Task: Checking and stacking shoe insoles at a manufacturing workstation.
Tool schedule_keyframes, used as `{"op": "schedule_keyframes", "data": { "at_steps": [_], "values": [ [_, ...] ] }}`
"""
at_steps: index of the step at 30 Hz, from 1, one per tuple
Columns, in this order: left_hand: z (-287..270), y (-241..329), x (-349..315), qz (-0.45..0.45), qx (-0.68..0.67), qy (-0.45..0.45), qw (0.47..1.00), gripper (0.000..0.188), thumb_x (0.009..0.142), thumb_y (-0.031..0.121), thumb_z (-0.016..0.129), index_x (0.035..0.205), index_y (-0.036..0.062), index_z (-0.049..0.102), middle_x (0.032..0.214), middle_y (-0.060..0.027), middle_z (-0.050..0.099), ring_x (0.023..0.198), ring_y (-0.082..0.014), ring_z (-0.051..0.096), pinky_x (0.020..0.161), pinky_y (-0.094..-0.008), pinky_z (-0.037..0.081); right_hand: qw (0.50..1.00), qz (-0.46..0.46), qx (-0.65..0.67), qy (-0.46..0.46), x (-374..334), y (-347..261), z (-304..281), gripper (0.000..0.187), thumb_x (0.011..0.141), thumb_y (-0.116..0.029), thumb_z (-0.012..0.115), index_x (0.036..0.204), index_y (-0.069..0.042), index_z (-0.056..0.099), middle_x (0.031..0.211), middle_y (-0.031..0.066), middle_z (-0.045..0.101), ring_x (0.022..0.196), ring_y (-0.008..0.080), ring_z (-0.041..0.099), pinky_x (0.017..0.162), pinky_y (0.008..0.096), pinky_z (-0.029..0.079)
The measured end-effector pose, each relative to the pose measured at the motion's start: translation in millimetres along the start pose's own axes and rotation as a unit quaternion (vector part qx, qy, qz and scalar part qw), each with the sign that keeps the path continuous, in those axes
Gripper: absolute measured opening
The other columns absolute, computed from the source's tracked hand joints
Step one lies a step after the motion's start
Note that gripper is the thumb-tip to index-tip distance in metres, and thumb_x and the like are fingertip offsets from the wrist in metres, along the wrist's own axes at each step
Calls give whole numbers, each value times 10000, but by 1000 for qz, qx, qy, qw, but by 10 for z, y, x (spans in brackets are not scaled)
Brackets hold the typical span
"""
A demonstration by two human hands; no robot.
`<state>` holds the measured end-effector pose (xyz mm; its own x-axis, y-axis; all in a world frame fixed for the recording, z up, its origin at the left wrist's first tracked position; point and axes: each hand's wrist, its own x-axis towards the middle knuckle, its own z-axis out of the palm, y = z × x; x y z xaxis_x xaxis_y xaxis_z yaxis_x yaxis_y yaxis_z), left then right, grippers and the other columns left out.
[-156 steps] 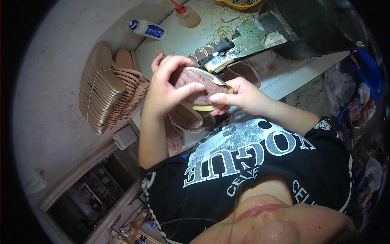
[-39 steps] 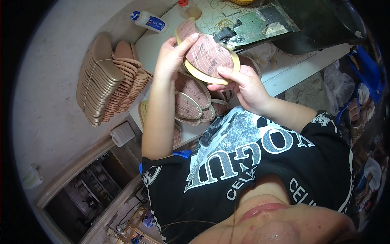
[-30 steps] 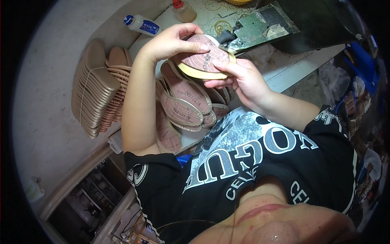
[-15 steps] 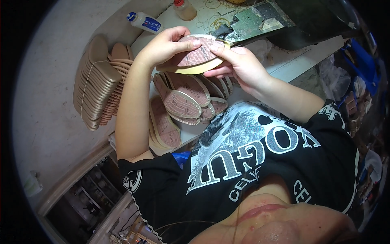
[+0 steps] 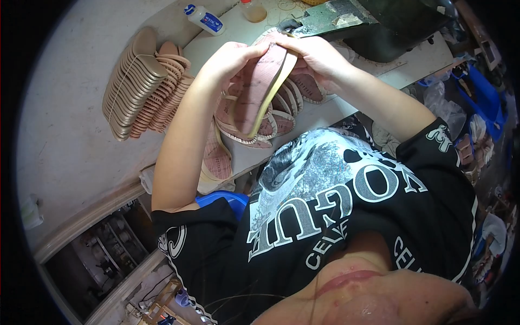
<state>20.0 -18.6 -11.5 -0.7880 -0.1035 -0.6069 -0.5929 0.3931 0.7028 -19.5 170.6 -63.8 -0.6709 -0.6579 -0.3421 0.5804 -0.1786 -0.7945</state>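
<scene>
Between both hands is a pink-faced shoe insole point(image 5: 255, 100) with a yellow edge, one end slanting down toward me. My left hand point(image 5: 230, 64) grips its upper left side, thumb on the pink face. My right hand point(image 5: 319, 58) pinches the upper end from the right; its lower fingers are partly hidden. A pale trim strip shows along the insole's far end. Just below, a loose pile of pink insoles with pale ruffled rims point(image 5: 283, 123) lies on the white table point(image 5: 319, 116). Further left rests another pink insole point(image 5: 218, 160), near the table's edge.
Stacks of bronze insoles point(image 5: 130, 86), tied with string, stand against the wall at left. A white-and-blue bottle point(image 5: 207, 21) and a red-capped bottle point(image 5: 253, 12) stand behind. A dark machine point(image 5: 401, 33) with a green plate point(image 5: 327, 20) occupies the far right. Below the table is something blue point(image 5: 230, 201).
The insole has turned from lying crosswise to slanting down toward me. Both hands still hold it, the right one now higher at its far end. The whole view has shifted slightly.
</scene>
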Motion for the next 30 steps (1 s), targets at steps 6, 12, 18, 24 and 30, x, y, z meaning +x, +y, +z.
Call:
{"op": "schedule_keyframes", "data": {
  "at_steps": [6,12,18,24,30],
  "values": [
    [213,39,-90,-48,-94,8,994,488,846,449,611,1015,-10,610,853,-133,655,675,-205,662,605,-318,552,982,-14,-158,-103,-219,47,-176,280,848,-298,667,970,-47,649,842,-4,646,684,29,566,631,179,456],
    [203,41,-154,-45,-108,-39,992,517,844,443,627,928,-68,628,733,-150,660,568,-192,651,555,-275,551,979,-31,-192,-65,-213,-116,-277,288,819,-303,699,890,-25,686,758,31,650,629,65,572,582,199,460],
    [243,-90,-68,42,-158,63,985,335,764,305,756,640,86,534,486,15,485,372,-67,418,398,-213,375,968,-71,-232,-57,48,-48,-337,317,807,-337,707,790,-20,688,680,-3,615,562,35,486,506,197,374],
    [318,-106,-49,32,-169,127,977,419,738,347,771,562,63,518,450,-6,464,360,-87,423,374,-231,367,976,61,-151,-144,-399,187,-449,338,818,-309,701,922,11,668,797,47,663,717,84,623,654,224,498],
    [238,-98,26,32,-197,117,973,462,761,377,748,516,85,488,428,-8,466,331,-97,418,362,-222,365,984,135,-46,-108,-673,302,-314,282,841,-211,660,986,28,621,819,115,666,663,136,659,615,218,519]
  ]
}}
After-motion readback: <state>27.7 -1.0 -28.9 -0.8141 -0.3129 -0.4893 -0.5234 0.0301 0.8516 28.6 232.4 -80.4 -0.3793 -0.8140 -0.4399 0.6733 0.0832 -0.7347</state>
